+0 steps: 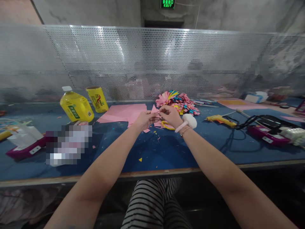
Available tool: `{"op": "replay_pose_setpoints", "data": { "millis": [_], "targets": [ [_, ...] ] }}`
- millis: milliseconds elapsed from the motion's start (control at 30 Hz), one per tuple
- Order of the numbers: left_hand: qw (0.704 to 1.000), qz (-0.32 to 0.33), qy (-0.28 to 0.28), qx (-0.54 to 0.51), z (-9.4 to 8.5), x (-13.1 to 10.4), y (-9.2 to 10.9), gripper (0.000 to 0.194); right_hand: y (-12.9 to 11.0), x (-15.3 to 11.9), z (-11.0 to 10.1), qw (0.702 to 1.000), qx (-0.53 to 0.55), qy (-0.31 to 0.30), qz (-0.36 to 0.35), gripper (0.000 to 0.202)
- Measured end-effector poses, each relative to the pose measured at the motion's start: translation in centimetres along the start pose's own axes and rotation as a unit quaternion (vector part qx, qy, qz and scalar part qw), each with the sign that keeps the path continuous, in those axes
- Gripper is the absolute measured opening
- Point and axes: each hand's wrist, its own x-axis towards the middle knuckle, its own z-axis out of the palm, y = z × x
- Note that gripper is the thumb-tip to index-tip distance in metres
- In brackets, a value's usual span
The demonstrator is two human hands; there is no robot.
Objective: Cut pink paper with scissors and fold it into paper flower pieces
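Observation:
Between my two hands is a small folded piece of pink paper [154, 109], its pointed tip upward. The fingers of my left hand [147, 120] are closed on its lower left side. My right hand [169, 115] pinches its right side, with a white fluffy band at the wrist. Yellow-handled scissors [167, 126] lie just under my right hand, their blades mostly hidden. Pink paper sheets [116, 113] are spread on the blue table behind and left of my hands. Beyond my right hand rests a pile of pink, yellow and blue paper flowers [182, 103].
A yellow liquid bottle [76, 106] and a yellow container [97, 99] stand at the back left. A yellow glue gun [221, 120], cables and a purple power strip [268, 135] lie right. A perforated metal screen [133, 63] rises behind the blue table [152, 156].

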Motion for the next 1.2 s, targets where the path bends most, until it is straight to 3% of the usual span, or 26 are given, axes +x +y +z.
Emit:
{"op": "replay_pose_setpoints", "data": {
  "millis": [400, 800, 1200],
  "targets": [
    [0.999, 0.039, -0.021, -0.021, 0.3, -0.3, 0.4, 0.005, -1.5, -0.2, -0.4, 0.994, -0.067, 0.048, -0.074, 0.008],
    [0.998, 0.047, -0.033, -0.029, 0.1, -0.2, 0.3, 0.008, -1.7, -0.3, -0.7, 0.997, -0.035, 0.008, -0.071, 0.006],
    [0.995, 0.045, -0.026, -0.081, 0.2, -0.1, 0.3, 0.001, -1.7, -0.3, -0.7, 0.978, -0.117, 0.012, -0.172, 0.015]
  ]
}}
